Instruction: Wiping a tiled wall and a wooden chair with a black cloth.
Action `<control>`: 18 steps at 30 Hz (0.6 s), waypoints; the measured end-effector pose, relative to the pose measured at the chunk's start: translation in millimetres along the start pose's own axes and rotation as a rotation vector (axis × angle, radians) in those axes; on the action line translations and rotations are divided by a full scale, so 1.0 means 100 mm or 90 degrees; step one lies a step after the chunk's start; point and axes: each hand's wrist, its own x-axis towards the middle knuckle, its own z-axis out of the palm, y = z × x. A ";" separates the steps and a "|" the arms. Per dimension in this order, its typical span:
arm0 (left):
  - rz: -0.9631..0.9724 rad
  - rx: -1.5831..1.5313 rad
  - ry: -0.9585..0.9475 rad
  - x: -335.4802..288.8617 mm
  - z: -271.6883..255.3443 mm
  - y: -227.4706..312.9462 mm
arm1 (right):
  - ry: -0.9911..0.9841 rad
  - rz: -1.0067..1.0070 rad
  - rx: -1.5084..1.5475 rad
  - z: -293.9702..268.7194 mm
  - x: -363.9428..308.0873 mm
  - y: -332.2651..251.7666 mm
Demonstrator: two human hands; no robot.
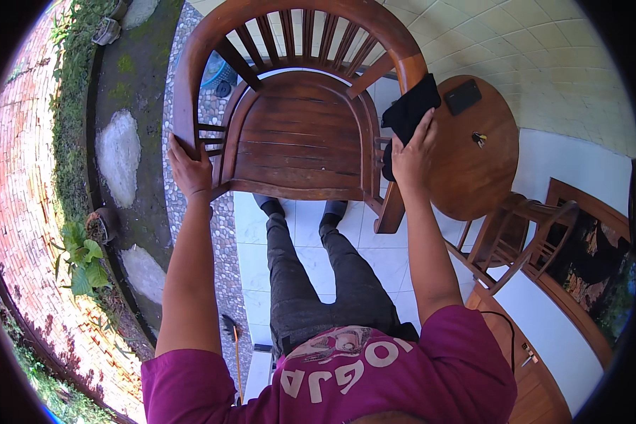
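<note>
Directly in front of me stands a brown wooden armchair with a curved, slatted back and a plank seat. My left hand is closed round the front end of its left armrest. A black cloth lies folded over the right armrest, part of it hanging down on the inner side. My right hand presses the cloth against that armrest, fingers pointing forward along it. The underside of the right hand's grip is hidden.
A round wooden table right of the chair bears a dark flat phone-like object and small keys. Another wooden chair stands nearer. A blue basket is behind the armchair; a pebbled strip and potted plants lie left.
</note>
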 end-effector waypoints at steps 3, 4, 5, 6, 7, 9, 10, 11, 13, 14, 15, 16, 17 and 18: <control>0.007 -0.003 -0.003 -0.01 0.00 0.00 | 0.034 -0.036 -0.035 0.03 0.20 -0.08; 0.003 0.000 -0.004 -0.02 0.01 0.00 | 0.050 -0.029 -0.036 0.07 0.44 -0.13; 0.000 0.003 -0.002 -0.02 0.01 0.00 | 0.096 -0.030 -0.039 0.12 0.73 -0.18; -0.009 -0.001 -0.019 -0.02 0.01 0.00 | 0.165 -0.096 -0.041 0.14 0.97 -0.22; 0.000 0.009 0.000 -0.02 0.01 0.00 | 0.181 -0.132 -0.037 0.15 1.21 -0.25; -0.006 -0.005 -0.021 -0.02 0.01 0.00 | 0.140 -0.129 -0.024 0.17 1.37 -0.24; 0.003 -0.001 -0.007 -0.02 0.00 0.00 | 0.185 -0.190 -0.006 0.16 1.33 -0.22; 0.008 0.006 -0.006 -0.01 0.00 0.01 | 0.206 -0.215 0.024 0.13 1.18 -0.17; 0.010 0.006 0.005 0.00 -0.01 0.02 | 0.163 -0.176 -0.016 0.06 0.68 -0.04; 0.011 0.014 0.001 0.00 -0.02 0.03 | 0.110 -0.102 -0.005 0.05 0.35 0.00; -0.003 0.019 -0.030 0.00 -0.03 0.04 | 0.039 -0.023 0.035 0.02 0.03 0.05; 0.009 0.023 -0.003 0.00 -0.04 0.04 | 0.047 0.008 0.043 0.05 -0.27 0.05; 0.016 0.025 0.001 0.00 -0.04 0.04 | 0.028 0.033 0.023 0.05 -0.52 0.06; 0.007 0.020 -0.020 0.00 -0.04 0.04 | -0.008 0.052 0.019 0.04 -0.66 0.07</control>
